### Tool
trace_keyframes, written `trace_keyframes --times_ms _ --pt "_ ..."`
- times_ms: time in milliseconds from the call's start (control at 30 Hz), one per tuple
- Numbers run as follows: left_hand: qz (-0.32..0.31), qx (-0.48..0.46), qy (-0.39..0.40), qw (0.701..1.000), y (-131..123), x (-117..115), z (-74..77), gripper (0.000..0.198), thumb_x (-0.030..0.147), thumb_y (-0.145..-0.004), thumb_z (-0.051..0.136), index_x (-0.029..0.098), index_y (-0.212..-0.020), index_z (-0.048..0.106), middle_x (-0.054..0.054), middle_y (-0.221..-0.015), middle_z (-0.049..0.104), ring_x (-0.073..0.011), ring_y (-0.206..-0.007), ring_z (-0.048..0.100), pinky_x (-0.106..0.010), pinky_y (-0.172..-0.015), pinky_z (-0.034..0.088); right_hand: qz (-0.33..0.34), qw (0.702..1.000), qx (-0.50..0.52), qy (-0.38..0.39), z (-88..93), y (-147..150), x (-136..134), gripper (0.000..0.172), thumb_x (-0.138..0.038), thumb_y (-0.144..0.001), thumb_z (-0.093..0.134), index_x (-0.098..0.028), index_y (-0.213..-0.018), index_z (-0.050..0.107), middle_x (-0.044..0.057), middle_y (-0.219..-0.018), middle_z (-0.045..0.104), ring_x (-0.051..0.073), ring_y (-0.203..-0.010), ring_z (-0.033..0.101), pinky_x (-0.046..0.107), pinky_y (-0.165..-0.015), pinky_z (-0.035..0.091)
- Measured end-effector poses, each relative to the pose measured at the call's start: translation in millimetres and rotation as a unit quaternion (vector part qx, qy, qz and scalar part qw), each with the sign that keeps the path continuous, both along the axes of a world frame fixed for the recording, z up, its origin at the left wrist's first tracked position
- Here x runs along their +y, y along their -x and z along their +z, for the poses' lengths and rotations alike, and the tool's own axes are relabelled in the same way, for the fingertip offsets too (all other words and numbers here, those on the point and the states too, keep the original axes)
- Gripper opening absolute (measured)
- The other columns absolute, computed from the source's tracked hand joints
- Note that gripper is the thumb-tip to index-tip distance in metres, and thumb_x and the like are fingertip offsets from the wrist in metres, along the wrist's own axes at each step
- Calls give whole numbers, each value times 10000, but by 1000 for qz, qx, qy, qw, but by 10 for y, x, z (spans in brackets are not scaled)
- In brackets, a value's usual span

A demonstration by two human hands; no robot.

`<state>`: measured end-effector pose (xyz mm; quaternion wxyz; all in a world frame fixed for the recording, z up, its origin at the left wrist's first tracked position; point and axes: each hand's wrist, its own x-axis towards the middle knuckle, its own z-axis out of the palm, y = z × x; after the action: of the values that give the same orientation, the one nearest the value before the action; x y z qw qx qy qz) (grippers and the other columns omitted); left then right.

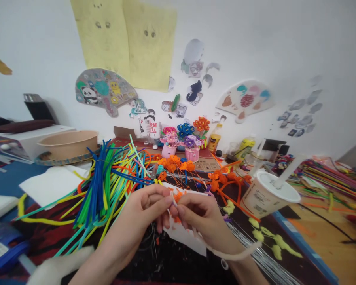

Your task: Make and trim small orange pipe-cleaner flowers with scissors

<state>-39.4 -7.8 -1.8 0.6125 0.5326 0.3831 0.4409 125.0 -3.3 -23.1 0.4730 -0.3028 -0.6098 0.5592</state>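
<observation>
My left hand (pixel 156 204) and my right hand (pixel 197 211) meet at the middle of the table, fingertips almost touching. Both pinch a cream-white pipe cleaner (pixel 237 255), whose long end trails past my right wrist. The part between the fingertips is small and its shape is hard to make out. Below the hands lies a white sheet (pixel 192 239) with orange fuzz scraps. Orange pipe-cleaner flowers (pixel 173 163) on thin wire stems rest just beyond the hands.
Left lies a heap of coloured pipe cleaners (pixel 97 186), with a blue tool (pixel 6 245) nearer. Potted pipe-cleaner flowers (pixel 192 153) and a bottle (pixel 215 138) stand behind. To the right are a lidded paper cup (pixel 264 198), thin metal wires (pixel 255 251) and yellow fuzzy pieces (pixel 275 241).
</observation>
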Motion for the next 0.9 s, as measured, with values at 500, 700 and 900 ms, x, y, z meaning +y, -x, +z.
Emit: trace_keyframes --times_ms 500,700,900 --pt "186 422 -668 584 67 68 -158 230 134 -946 408 117 -970 636 -94 -882 750 -189 -753 723 -266 -617 581 -23 995 -94 -27 -17 -58 62 230 -308 -891 552 -136 -751 614 -40 -576 471 79 -516 419 202 -488 329" --pt "161 446 -689 549 71 71 -166 267 53 -917 374 88 -963 634 -120 -880 759 -208 -764 730 -289 -646 599 -34 984 -163 -67 -8 -95 62 184 -164 -878 509 -151 -701 556 -43 -596 482 85 -555 415 198 -516 313" --pt "173 429 -680 568 -6 32 -137 251 92 -944 367 96 -919 617 -81 -763 726 -170 -664 696 -253 -598 549 -17 982 -173 -77 -15 -98 38 187 -161 -878 498 -158 -697 542 -40 -619 489 90 -572 417 206 -540 315"
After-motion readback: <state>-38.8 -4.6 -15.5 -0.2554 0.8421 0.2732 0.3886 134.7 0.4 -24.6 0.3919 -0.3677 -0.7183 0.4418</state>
